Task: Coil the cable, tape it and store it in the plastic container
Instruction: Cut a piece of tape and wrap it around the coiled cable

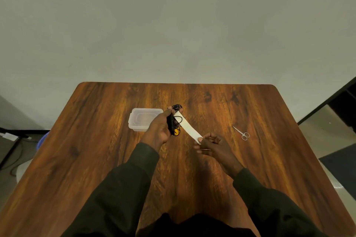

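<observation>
Above a wooden table (pixel 96 159), the left hand (pixel 158 130) grips a coiled black cable (pixel 174 121) while the right hand (pixel 210 145) pinches the free end of a white tape (pixel 187 125) strip stretched from the coil. A clear container (pixel 138 121) sits just left of the cable; scissors (pixel 241 133) lie well to the right.
</observation>
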